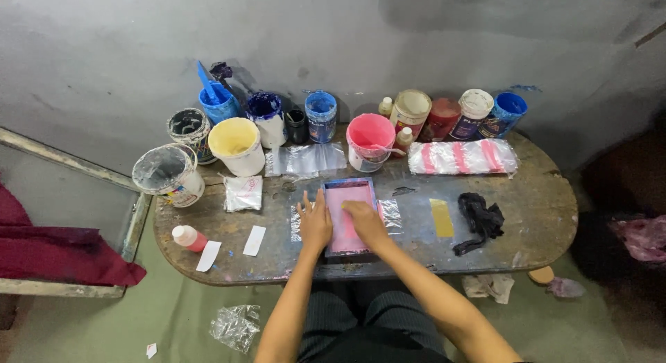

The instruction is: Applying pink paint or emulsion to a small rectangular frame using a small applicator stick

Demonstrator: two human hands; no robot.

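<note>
A small rectangular screen frame with a pink mesh lies on clear plastic at the middle of a worn oval table. My left hand rests flat on the frame's left edge, fingers apart. My right hand is closed on a small yellowish object pressed on the pink mesh; what it is cannot be made out. Just behind the frame stands a pink paint bucket.
Several paint tubs and jars line the table's back edge: blue, yellow, white. A pink-striped plastic bundle, a yellow strip, a black cloth, a red-capped bottle and white paper strips lie around.
</note>
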